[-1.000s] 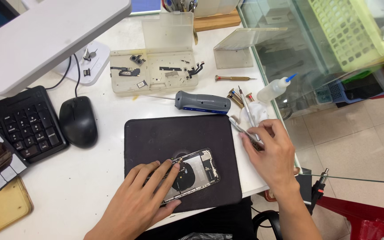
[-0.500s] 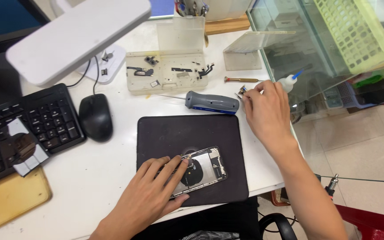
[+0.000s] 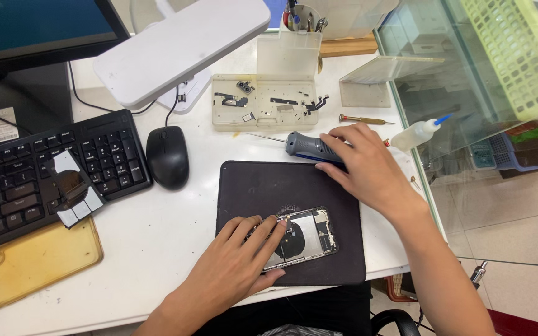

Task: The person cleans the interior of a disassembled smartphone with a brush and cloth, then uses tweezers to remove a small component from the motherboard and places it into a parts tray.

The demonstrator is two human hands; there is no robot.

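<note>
An opened phone body (image 3: 304, 235) lies on a black work mat (image 3: 263, 186), its insides facing up. My left hand (image 3: 235, 267) rests flat on the phone's left end, fingers spread over it. Above the mat lies a screwdriver with a grey-blue handle (image 3: 309, 148) and a thin shaft pointing left. My right hand (image 3: 368, 168) covers the handle's right end, fingers curled onto it.
A clear parts tray (image 3: 269, 109) sits behind the screwdriver. A black mouse (image 3: 167, 155), a keyboard (image 3: 32, 180) and a yellowed phone case (image 3: 32, 261) lie to the left. A white lamp head (image 3: 182, 46) hangs above. A small squeeze bottle (image 3: 415, 134) and a glass counter edge (image 3: 418, 180) are at right.
My right hand moved from the small tools at the right edge of the table to the screwdriver handle. My left hand stayed on the phone.
</note>
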